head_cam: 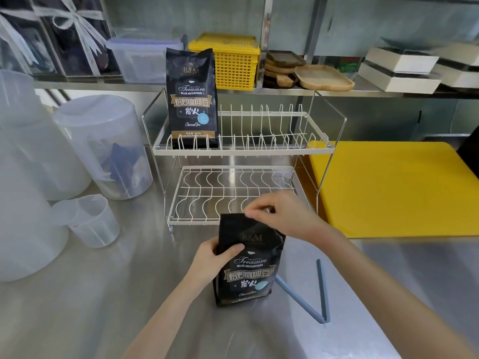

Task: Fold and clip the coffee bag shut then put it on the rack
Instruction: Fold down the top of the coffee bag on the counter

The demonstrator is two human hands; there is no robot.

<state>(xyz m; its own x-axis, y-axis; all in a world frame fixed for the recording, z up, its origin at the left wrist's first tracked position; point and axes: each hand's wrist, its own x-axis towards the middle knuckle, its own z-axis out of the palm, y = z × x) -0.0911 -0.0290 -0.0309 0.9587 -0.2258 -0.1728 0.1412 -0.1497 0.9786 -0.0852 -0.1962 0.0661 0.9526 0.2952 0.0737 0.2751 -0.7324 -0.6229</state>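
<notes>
- A black coffee bag stands upright on the steel counter, just in front of the rack.
- The left hand grips the bag's upper left side, thumb lying across the printed front, the other fingers hidden behind it.
- The right hand pinches the bag's top edge at its right corner, fingertips pressed together on the foil.
- The bag is glossy and creased near the top, with gold and white lettering lower down.
- A blue sealing clip, two thin bars joined at the near end and spread in a V, lies flat on the counter just right of the bag, untouched.
- The counter is brushed metal with dull reflections.
- A white wire rack with two tiers stands behind the bag; its lower tier has wavy wires, its upper tier upright prongs.
- A second coffee bag stands upright at the left end of the upper tier.
- A yellow cutting board lies flat to the right of the rack.
- Translucent plastic jugs and a small measuring cup stand to the left.
- On the shelf behind are a yellow lattice basket, wooden trays and clear lidded tubs.
</notes>
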